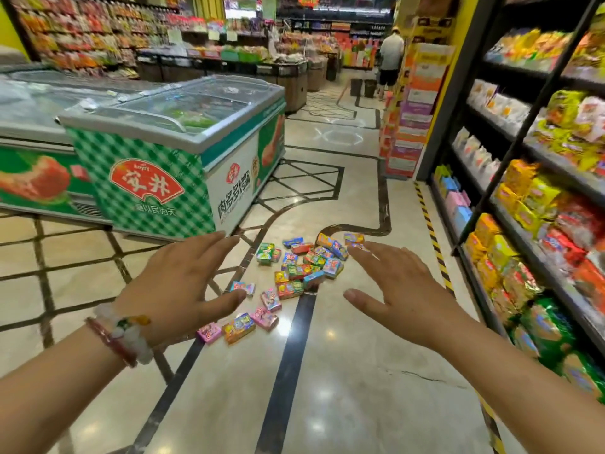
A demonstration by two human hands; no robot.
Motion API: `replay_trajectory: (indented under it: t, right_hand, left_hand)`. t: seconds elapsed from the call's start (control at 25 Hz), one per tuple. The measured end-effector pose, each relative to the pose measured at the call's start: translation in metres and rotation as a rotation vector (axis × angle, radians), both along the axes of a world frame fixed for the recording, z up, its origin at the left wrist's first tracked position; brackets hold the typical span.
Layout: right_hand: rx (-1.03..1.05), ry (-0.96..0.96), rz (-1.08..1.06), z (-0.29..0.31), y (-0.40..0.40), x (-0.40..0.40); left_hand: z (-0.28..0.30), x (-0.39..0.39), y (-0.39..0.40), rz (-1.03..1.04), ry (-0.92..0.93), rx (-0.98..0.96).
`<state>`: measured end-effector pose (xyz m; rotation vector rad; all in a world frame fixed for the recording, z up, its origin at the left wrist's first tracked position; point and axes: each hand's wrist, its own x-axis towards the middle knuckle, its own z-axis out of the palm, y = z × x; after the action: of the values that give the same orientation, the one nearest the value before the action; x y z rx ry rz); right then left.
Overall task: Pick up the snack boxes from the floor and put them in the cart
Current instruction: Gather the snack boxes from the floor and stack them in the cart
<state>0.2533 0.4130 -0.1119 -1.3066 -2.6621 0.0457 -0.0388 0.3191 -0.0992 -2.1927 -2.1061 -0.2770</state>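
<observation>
Several small, colourful snack boxes [296, 271] lie scattered on the shiny tiled floor in the middle of the aisle. A few pink and orange ones [239, 327] lie nearest me. My left hand [178, 283] reaches out with straight, spread fingers above the left side of the pile and holds nothing. My right hand [397, 290] is stretched out the same way on the right side, also holding nothing. Both hands are raised well above the boxes and touch none. No cart is in view.
A green and white chest freezer [183, 158] stands to the left of the boxes. Stocked snack shelves [537, 198] line the right side. A stacked box display [412, 109] stands further down the aisle, and a person [391, 57] stands far back.
</observation>
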Motion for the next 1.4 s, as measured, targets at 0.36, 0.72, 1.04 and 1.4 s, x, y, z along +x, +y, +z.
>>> replay_trajectory:
  t: [0.36,0.72,1.04,1.4]
  right_hand:
    - [-0.012,0.072,0.030,-0.030,0.141,-0.140]
    - [-0.046,0.058,0.046,-0.093,0.260,-0.223]
    - [-0.041,0.054,0.025,-0.193,0.398,-0.307]
    - [-0.205,0.045,-0.036,-0.507,0.470,-0.377]
  left_hand:
    - [-0.013,-0.118,0.148,-0.018,0.026,-0.047]
    - [-0.068,-0.193,0.275,-0.040,0.063,-0.051]
    - [-0.166,-0.258,0.412,-0.056,0.013,-0.073]
    - [-0.507,-0.337,0.494,-0.012,-0.140,-0.214]
